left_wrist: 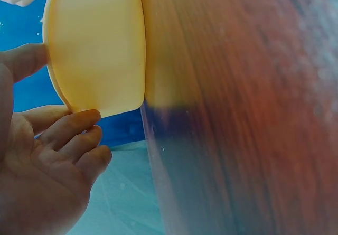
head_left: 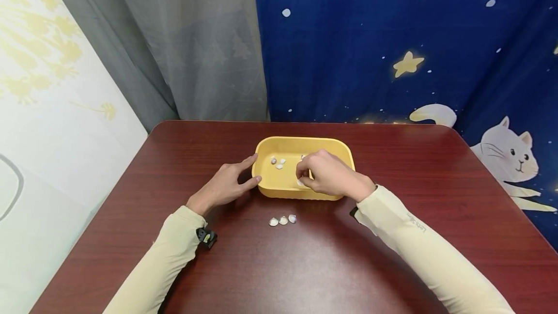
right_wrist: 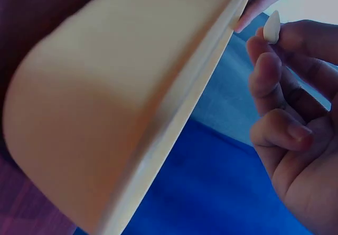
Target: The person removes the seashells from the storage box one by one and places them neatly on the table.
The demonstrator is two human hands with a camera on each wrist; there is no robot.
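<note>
The yellow tub stands on the dark reddish table, toward its far edge; at the tub's left end is the left hand, its thumb and forefinger spread apart and touching the tub's rim, while the left wrist view shows the remaining fingers loosely bent beside the tub's end wall; over the right half of the tub is the right hand, which pinches a small white shell between its thumb and a fingertip, the other fingers curling below; that shell is above the tub's interior, and the right wrist view shows it apart from the tub's rim; inside the tub, in its left half, lie a darker shell and two white shells close together; another small piece inside the tub is mostly hidden behind the right hand, so I cannot tell its shape; on the table in front of the tub, three shells sit side by side in a short row; pale sleeves cover both arms, which come in from the tub's near side, and a black strap is on the left wrist; behind the tub hang a grey curtain and a blue curtain with a yellow star and a white cat beyond the tub's right.
</note>
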